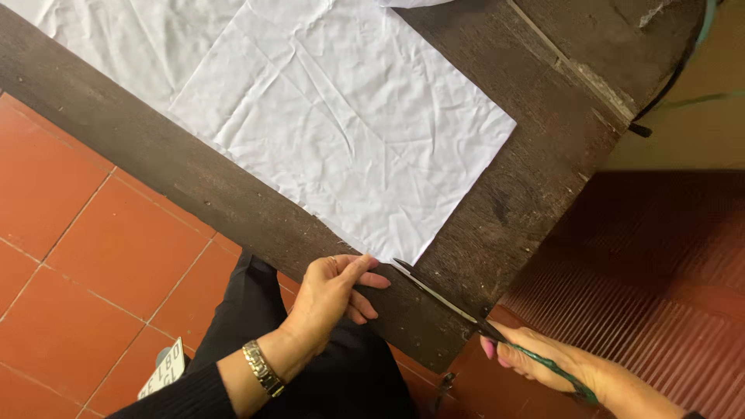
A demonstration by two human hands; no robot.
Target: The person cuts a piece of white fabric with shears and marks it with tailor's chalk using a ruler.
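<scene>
Dark wooden surface [233,194] over red tile floor [101,256]. My left hand [330,295] rests open by the white cloth [349,132] corner; right hand [543,361] is clamped on the scissors [450,304], blades parted, cut looks barely begun.

White creased cloth sheets [341,132]: two in view
Green-handled steel scissors [458,310]: one
Dark wooden bench [194,178]: one
Hands: two, left [334,295] and right [535,357]
Metal-link wristwatch [262,368]: one
</scene>
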